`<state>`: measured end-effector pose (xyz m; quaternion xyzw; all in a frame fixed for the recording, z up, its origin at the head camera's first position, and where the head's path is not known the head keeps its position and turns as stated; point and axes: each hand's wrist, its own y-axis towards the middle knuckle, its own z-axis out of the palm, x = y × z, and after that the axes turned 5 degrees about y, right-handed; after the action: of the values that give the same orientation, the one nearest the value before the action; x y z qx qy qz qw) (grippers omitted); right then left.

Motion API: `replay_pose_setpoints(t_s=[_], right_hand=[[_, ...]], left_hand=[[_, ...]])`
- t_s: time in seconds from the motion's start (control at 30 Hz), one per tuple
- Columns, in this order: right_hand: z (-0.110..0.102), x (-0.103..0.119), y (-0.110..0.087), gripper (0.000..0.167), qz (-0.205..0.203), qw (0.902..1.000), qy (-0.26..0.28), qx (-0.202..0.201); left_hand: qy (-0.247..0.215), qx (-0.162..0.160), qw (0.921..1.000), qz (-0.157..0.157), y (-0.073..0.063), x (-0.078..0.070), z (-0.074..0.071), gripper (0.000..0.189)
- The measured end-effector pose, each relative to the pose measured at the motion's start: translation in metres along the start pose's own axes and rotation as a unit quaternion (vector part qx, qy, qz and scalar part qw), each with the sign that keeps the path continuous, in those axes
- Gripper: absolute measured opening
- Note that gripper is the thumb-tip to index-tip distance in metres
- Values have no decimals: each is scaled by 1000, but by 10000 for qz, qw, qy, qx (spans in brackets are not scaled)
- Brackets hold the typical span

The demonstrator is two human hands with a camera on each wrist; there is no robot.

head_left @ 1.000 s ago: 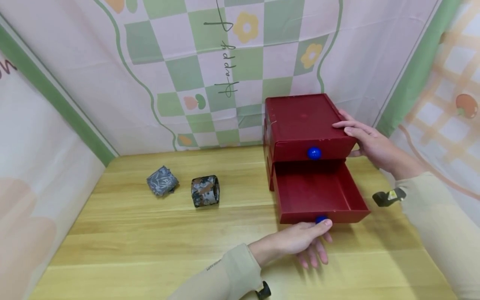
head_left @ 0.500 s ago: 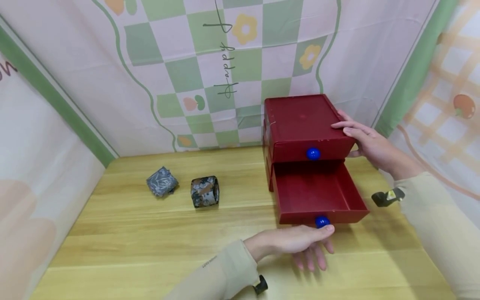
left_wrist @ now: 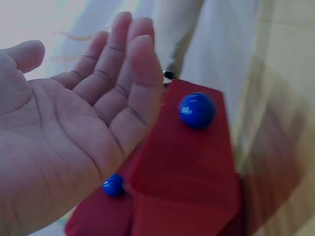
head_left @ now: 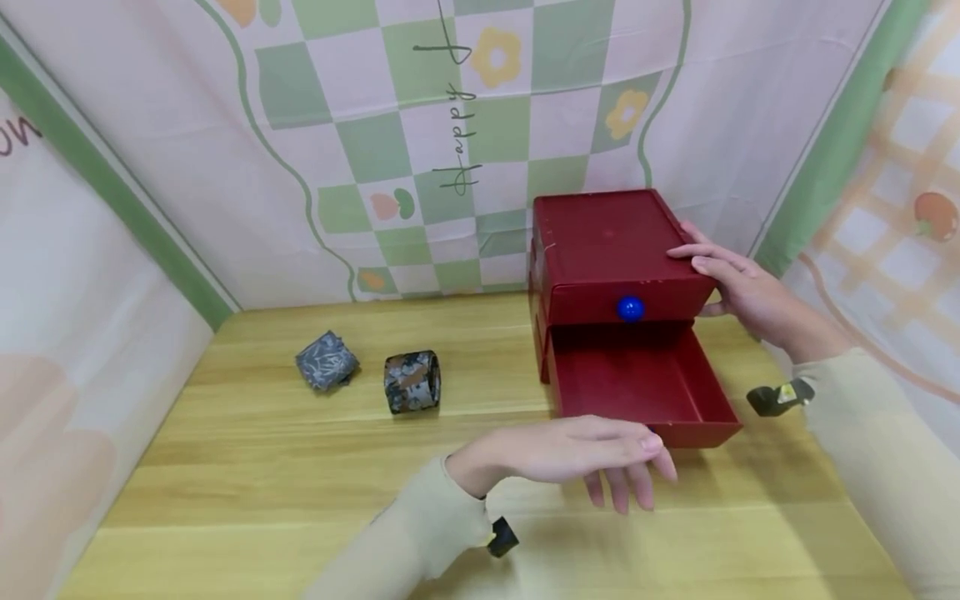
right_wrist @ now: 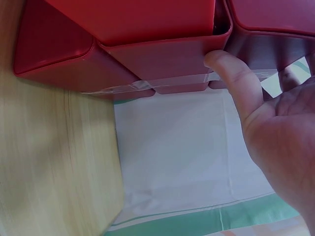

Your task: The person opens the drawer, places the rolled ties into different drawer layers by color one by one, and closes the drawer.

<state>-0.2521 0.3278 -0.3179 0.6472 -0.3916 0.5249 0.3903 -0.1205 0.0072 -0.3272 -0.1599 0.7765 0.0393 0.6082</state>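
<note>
A dark red drawer unit (head_left: 607, 237) stands at the right, with a blue knob (head_left: 630, 308) on its upper front. Below that, a drawer (head_left: 626, 383) is pulled out, with nothing inside it. My left hand (head_left: 570, 454) is held in front of this drawer, fingers extended and holding nothing. In the left wrist view its fingers are beside the pulled-out drawer's blue knob (left_wrist: 197, 110), which the hand mostly hides in the head view. My right hand (head_left: 738, 283) rests on the unit's right side, fingers over the top edge, thumb (right_wrist: 229, 69) against the side wall.
Left on the wooden table (head_left: 300, 475) lie a folded grey patterned cloth bundle (head_left: 327, 361) and a camouflage-patterned roll (head_left: 412, 382). Printed curtains (head_left: 420, 150) hang close behind and at both sides. Clear tape (right_wrist: 172, 81) runs along the unit's side.
My left hand has come off the lower knob and risen slightly, now covering part of the drawer front. The right hand and the drawer have stayed in place.
</note>
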Motion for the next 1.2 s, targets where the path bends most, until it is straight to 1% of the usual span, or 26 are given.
replay_pose_setpoints(t_s=[0.1,0.17,0.27,0.37,0.53,0.73,0.8,0.9,0.97,1.03,1.07,1.17,1.2], right_hand=[[0,0,1,41,20,10000,-70,-40],[0,0,1,42,47,9999,-127,-63],[0,-1,0,42,89,9998,-168,-74],[1,-1,0,42,87,10000,-39,-24],[2,0,0,41,15,10000,79,14],[1,0,-1,41,6,10000,4,14],[2,-1,-1,41,35,10000,-13,30],[3,-3,0,41,38,10000,-10,50],[3,-3,0,41,25,10000,-6,57],[2,-3,0,40,-23,10000,33,46],[2,-3,0,40,-34,10000,32,38],[0,-2,-1,41,-50,10000,43,29],[0,-2,-1,41,-50,10000,29,27]], left_hand=[[134,-229,9982,540,-11,-6,-7,34],[229,-461,9949,871,-18,-9,-12,33],[426,-901,9866,1292,-29,-10,-19,36],[656,-1449,9750,1549,-42,-10,-27,37],[927,-2437,9535,1511,-67,-9,-43,33],[947,-3317,9277,1428,-92,-1,-60,30],[1041,-3647,9157,1331,-100,4,-65,29],[1291,-4129,8949,1096,-112,11,-72,29],[1552,-4391,8803,900,-118,17,-77,32],[1826,-4586,8665,741,-123,23,-83,36],[1934,-4656,8611,667,-125,27,-86,38],[2227,-4799,8475,425,-131,42,-96,44],[2246,-4825,8459,336,-133,47,-99,46]])
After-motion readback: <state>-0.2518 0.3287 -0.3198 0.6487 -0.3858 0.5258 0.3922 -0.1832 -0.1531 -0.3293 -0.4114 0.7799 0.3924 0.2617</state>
